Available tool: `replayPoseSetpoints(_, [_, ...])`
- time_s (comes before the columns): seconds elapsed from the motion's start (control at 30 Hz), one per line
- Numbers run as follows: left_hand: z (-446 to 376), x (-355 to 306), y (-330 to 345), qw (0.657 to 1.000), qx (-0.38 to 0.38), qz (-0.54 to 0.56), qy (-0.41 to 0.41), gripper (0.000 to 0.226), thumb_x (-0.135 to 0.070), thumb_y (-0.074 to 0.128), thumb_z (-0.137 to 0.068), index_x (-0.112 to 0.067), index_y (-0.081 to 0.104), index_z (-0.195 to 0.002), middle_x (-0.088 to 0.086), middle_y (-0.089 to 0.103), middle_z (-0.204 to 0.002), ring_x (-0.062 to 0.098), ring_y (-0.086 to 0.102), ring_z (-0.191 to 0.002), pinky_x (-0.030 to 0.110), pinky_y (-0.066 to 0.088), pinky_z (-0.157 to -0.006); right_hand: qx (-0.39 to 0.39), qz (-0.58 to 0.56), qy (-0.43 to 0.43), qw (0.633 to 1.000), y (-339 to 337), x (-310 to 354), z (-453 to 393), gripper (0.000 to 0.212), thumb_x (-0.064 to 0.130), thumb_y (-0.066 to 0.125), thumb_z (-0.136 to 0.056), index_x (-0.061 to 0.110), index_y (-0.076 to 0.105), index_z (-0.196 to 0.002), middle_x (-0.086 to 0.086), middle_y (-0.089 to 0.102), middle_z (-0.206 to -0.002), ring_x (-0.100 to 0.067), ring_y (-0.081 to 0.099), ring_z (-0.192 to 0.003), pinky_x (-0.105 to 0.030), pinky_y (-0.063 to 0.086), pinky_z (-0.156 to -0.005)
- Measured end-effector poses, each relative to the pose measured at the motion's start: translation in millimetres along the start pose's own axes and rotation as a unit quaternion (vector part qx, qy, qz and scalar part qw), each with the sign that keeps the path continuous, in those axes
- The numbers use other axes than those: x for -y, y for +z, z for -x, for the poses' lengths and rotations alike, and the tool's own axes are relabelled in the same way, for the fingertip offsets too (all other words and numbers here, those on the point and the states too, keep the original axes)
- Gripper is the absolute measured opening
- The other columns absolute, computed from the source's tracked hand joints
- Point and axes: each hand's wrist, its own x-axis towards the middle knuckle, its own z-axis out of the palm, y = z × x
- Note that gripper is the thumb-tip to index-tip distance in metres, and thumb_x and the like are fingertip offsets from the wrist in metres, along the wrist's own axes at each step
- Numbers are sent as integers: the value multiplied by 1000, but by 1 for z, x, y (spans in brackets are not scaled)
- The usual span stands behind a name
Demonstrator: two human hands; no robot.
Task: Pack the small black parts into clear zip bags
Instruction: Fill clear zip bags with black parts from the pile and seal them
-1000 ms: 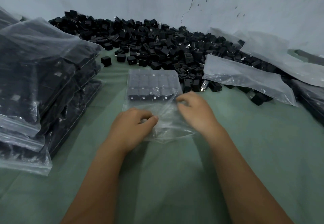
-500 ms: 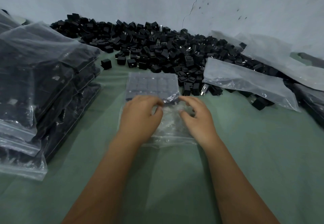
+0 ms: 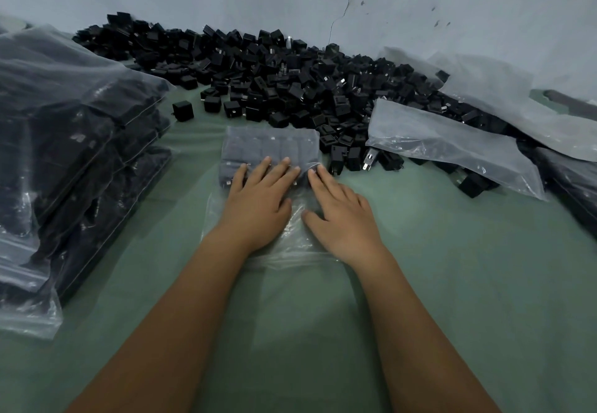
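A clear zip bag [image 3: 271,144] lies flat on the green cloth in front of me, its far half filled with rows of small black parts. My left hand [image 3: 258,201] lies flat on the bag, straight fingers pressing on the near row of parts. Beside it, my right hand [image 3: 342,212] rests flat on the bag's empty near half, fingertips at the edge of the parts. A large heap of loose black parts [image 3: 290,79] runs along the wall behind the bag.
A tall stack of filled zip bags [image 3: 71,141] stands at the left. Empty clear bags [image 3: 452,147] lie over the heap at the right, with more filled bags [image 3: 575,183] at the far right edge. Green cloth [image 3: 323,315] covers the table.
Both hands slid forward over the bag and flattened, from curled fingers at its near end to straight fingers pressing on the parts.
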Motion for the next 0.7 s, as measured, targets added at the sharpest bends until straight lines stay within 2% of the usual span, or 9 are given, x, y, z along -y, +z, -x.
replayPoseSetpoints(0.03, [1, -2, 1, 1000, -5, -8, -2, 58, -35, 33, -101, -33, 13, -155, -11, 6, -164, 14, -2, -151, 44, -8, -119, -2, -12, -4, 1000, -1, 0, 1, 68, 47, 40, -92, 39, 8, -152, 22, -3, -158, -5, 13, -140, -28, 10, -110])
replayPoseSetpoints(0.1, [3, -5, 2, 999, -18, -26, -6, 58, -34, 31, -101, -31, 11, -155, -9, 7, -164, 15, -1, -151, 46, -7, -119, -7, -115, -15, 993, -5, -1, 2, 64, 40, 53, -91, 37, 28, -149, 20, 12, -158, 2, 17, -140, -22, 10, -113])
replayPoseSetpoints(0.2, [6, -8, 0, 998, -45, -35, 8, 60, -35, 32, -99, -35, 11, -155, -6, 11, -164, 16, 4, -151, 51, -7, -119, -21, -315, -6, 949, -10, -1, 6, 51, 23, 63, -89, 35, 50, -137, 18, 40, -147, 9, 32, -134, -19, 26, -113])
replayPoseSetpoints(0.3, [9, -9, 0, 998, -24, -37, 35, 54, -45, 27, -98, -50, 13, -150, -7, 6, -164, 17, -1, -151, 53, -16, -116, -123, -411, 66, 901, -12, 1, 3, 35, 19, 58, -91, 36, 62, -121, 19, 61, -123, 7, 53, -115, -21, 43, -99])
replayPoseSetpoints(0.37, [9, -9, 2, 999, -1, -33, 34, 51, -52, 22, -97, -56, 13, -147, -9, -2, -164, 16, -9, -150, 52, -24, -110, -207, -347, 88, 910, -16, 3, -6, 31, 17, 54, -92, 31, 64, -117, 20, 59, -117, 6, 53, -109, -22, 44, -95])
replayPoseSetpoints(0.43, [8, -8, 4, 999, 7, -26, 29, 50, -55, 20, -96, -60, 11, -145, -11, -6, -164, 14, -12, -149, 51, -27, -108, -227, -255, 75, 937, -20, 0, -21, 38, 9, 52, -91, 20, 59, -127, 11, 53, -130, -3, 46, -121, -25, 38, -105])
replayPoseSetpoints(0.53, [7, -6, 6, 999, 7, -20, 29, 50, -57, 19, -94, -63, 12, -143, -13, -8, -163, 13, -13, -149, 51, -27, -108, -143, -86, 53, 985, -21, -8, -50, 66, -2, 52, -89, 13, 30, -149, -1, 25, -156, -15, 19, -145, -29, 16, -119])
replayPoseSetpoints(0.6, [7, -5, 5, 999, 8, -15, 29, 50, -57, 19, -94, -63, 13, -142, -14, -8, -163, 12, -14, -148, 49, -28, -108, -89, 0, 26, 996, -24, -14, -69, 77, -1, 53, -89, 13, 13, -153, -3, 10, -161, -16, 4, -148, -30, 3, -120])
replayPoseSetpoints(0.7, [7, -5, 5, 999, 9, -14, 30, 52, -58, 16, -92, -62, 11, -143, -14, -8, -163, 12, -14, -148, 48, -28, -108, 0, 71, -3, 997, -31, -26, -99, 82, 13, 54, -89, 20, 4, -154, 0, 0, -162, -15, -3, -148, -36, -3, -119])
